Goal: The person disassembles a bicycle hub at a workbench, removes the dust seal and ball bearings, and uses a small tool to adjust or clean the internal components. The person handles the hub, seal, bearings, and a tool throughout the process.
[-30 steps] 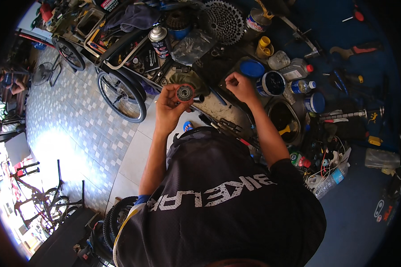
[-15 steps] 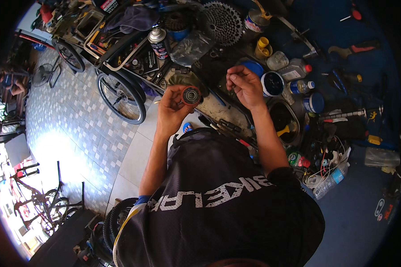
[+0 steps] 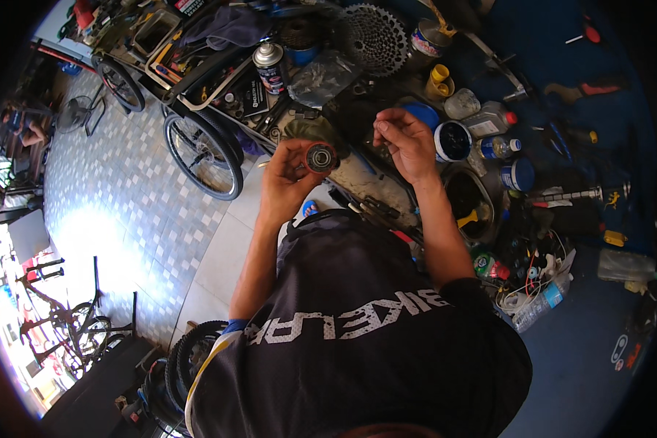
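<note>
My left hand (image 3: 279, 188) grips a red round part with a bearing (image 3: 320, 158) set in its face, the thumb and fingers wrapped around its rim. The bearing's open centre faces up. To the right, apart from it, my right hand (image 3: 412, 152) is raised with its thumb and fingertips pinched together; anything between them is too small to make out. Just beyond the right hand stand an open tub of dark grease (image 3: 454, 140) and a blue lid (image 3: 422, 114). Below both hands runs the worn, dirty workbench edge (image 3: 383, 191).
A spray can (image 3: 270, 67), a clear plastic bag (image 3: 323, 79) and a large cassette (image 3: 375, 41) crowd the far bench. Right of my forearm sits a basin (image 3: 491, 228) with a yellow-handled brush (image 3: 468, 218). Bottles and tangled cables lie farther right. A bicycle wheel (image 3: 239, 175) stands at left.
The whole view has shifted slightly, so the bench things appear a little farther right. Both hands keep nearly the same pose, and the red bearing part stays in my left hand.
</note>
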The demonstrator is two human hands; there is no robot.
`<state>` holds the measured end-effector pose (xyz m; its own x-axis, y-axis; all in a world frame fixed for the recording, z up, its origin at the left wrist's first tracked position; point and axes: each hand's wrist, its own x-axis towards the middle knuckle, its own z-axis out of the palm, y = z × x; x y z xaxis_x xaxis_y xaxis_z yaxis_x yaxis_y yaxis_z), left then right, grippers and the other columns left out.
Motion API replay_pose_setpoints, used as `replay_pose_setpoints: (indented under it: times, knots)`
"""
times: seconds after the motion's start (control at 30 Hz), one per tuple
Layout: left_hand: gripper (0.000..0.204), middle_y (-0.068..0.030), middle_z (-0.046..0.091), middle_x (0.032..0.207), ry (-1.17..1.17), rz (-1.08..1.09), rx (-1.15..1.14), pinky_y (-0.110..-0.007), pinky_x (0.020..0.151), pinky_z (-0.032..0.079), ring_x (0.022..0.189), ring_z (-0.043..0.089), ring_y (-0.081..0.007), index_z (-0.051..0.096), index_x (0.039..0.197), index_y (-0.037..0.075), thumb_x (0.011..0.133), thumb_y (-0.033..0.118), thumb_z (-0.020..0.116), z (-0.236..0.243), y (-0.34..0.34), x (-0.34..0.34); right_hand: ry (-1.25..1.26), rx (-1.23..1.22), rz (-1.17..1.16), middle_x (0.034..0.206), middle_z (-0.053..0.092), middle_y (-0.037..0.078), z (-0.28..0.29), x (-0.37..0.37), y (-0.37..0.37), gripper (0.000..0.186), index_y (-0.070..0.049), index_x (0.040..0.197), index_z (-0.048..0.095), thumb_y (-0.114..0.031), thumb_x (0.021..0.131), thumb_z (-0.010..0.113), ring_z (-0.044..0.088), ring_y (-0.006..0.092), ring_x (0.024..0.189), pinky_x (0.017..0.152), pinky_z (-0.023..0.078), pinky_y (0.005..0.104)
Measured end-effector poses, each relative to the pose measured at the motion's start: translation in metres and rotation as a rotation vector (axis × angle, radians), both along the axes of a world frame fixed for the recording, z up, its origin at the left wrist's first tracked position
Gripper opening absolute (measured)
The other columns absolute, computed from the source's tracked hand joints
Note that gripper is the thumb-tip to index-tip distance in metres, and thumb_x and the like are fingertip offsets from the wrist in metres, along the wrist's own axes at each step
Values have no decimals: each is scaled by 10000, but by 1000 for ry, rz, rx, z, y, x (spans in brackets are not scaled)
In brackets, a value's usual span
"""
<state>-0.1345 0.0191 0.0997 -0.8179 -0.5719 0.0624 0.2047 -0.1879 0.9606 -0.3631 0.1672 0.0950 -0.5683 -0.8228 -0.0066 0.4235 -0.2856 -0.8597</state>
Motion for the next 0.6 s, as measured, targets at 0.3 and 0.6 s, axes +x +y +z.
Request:
replay_pose_setpoints:
  times: [0.3,0.6]
  knots:
    - [481,-120,740,1234,44,12,-125,-327,951,616,1142,725,-178,570,1347,-21,929,-94,796,17,1,2,340,117,11,1117,792,128,56,21,-8,198,32,1229,719,-28,1040,728,766,169,1026,889,630,294]
    - [477,-122,748,1233,71,38,-226,-327,926,619,1109,740,-177,586,1341,-20,921,-87,802,30,2,5,894,141,2,1027,779,86,93,30,-11,149,12,1075,773,-7,938,827,746,157,936,811,600,290]
